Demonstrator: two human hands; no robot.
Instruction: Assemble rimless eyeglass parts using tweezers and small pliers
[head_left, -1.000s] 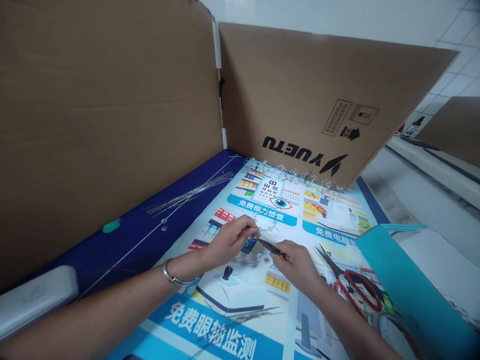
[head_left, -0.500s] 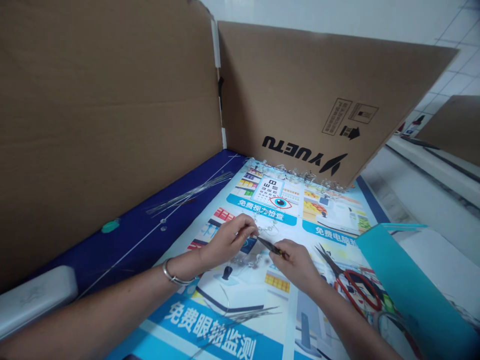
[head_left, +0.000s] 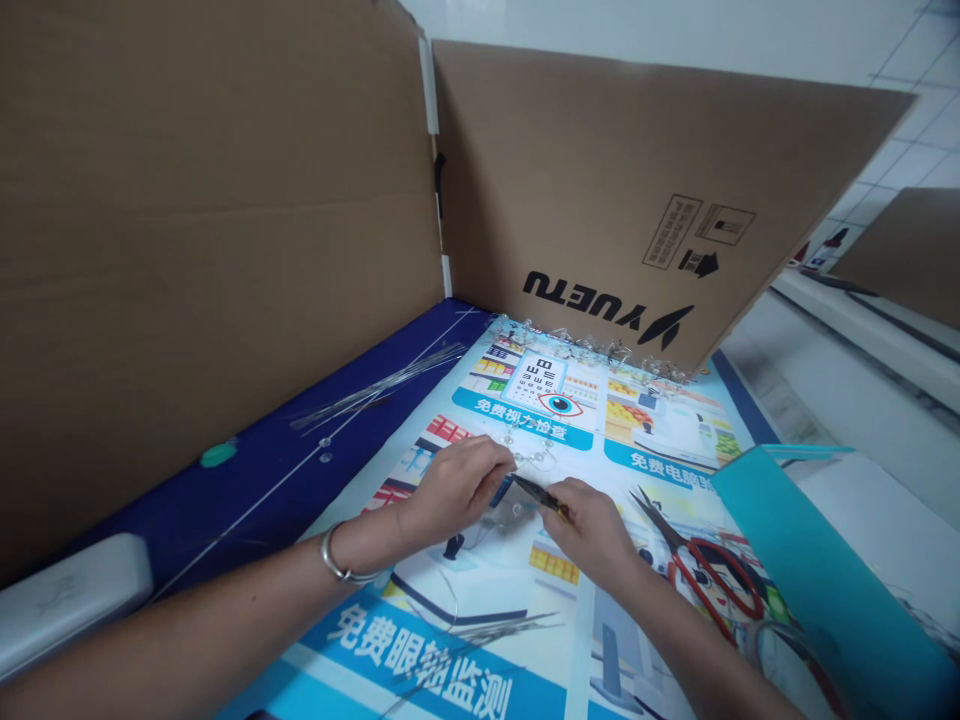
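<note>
My right hand (head_left: 589, 522) is wrapped round a pair of dark-jawed pliers (head_left: 534, 490), whose tip points left at my other hand's fingertips. My left hand (head_left: 469, 485) is closed in a pinch right at that tip. Whatever is between its fingers is too small and hidden to make out. Clear beads on thin wire (head_left: 536, 455) lie just beyond the hands on the printed sheet (head_left: 480, 590). Nearer to me, a bundle of thin wires (head_left: 502, 632) rests on the same sheet.
Red-handled scissors (head_left: 720, 580) and a tape roll (head_left: 791, 665) lie at right, beside a teal box (head_left: 832, 570). Cardboard walls (head_left: 570, 180) stand behind and left, with beaded pieces (head_left: 615, 350) along the base. More wires (head_left: 382, 385) lie left, near a white case (head_left: 75, 600).
My left hand has turned slightly, its back rolling over more toward the camera. The pliers stay at its fingertips, and my right hand has barely moved.
</note>
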